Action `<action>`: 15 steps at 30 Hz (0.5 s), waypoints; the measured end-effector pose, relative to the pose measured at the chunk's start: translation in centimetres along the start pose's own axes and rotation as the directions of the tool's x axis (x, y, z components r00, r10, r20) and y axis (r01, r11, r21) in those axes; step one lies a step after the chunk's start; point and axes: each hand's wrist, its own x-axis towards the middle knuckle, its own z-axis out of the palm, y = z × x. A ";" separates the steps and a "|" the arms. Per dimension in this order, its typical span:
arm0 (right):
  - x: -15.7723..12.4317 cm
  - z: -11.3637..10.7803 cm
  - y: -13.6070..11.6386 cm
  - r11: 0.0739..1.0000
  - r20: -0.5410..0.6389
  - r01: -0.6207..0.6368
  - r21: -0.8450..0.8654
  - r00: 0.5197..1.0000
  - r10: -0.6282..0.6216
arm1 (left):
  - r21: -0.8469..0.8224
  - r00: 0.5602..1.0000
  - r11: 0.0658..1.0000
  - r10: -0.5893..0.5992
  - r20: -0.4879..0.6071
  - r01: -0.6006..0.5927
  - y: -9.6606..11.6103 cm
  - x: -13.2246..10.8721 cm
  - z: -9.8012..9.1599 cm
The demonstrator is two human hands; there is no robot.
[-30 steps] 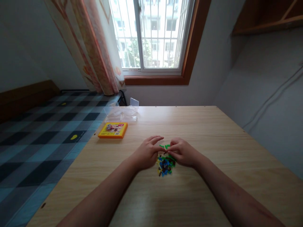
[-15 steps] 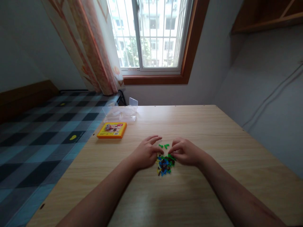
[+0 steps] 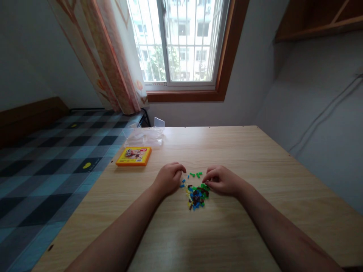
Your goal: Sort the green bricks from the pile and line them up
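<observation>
A small heap of tiny coloured plastic pieces [image 3: 197, 195], blue, green, yellow and dark, lies on the wooden table [image 3: 255, 158]. A few green pieces [image 3: 196, 175] lie apart just beyond the heap. My left hand [image 3: 168, 178] rests left of the heap with its fingers curled under, fingertips near stray blue pieces. My right hand [image 3: 221, 180] sits right of the heap, thumb and forefinger pinched at the heap's green edge. What either hand holds is too small to make out.
An orange-yellow box [image 3: 133, 156] lies at the table's left side. Behind it sits a clear plastic bag or tray [image 3: 144, 136]. A bed with a checked cover [image 3: 42, 158] adjoins the table on the left. A curtain [image 3: 113, 56] and window lie beyond.
My left hand has drawn back leftward from the heap and curled its fingers. My two hands, touching over the green pieces before, are now apart. The right hand has lowered to the heap's edge.
</observation>
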 end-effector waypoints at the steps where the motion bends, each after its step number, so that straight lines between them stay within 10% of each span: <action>1: 0.1 0.0 0.1 1.000 -0.005 -0.002 0.000 1.000 0.002 | -0.003 1.000 1.000 -0.012 0.014 0.012 -0.2 0.1 0.0; 15: 0.7 0.8 1.3 1.000 -0.137 -0.014 0.001 0.990 0.014 | 0.052 0.991 0.998 0.013 0.131 -0.020 -0.1 0.0 0.0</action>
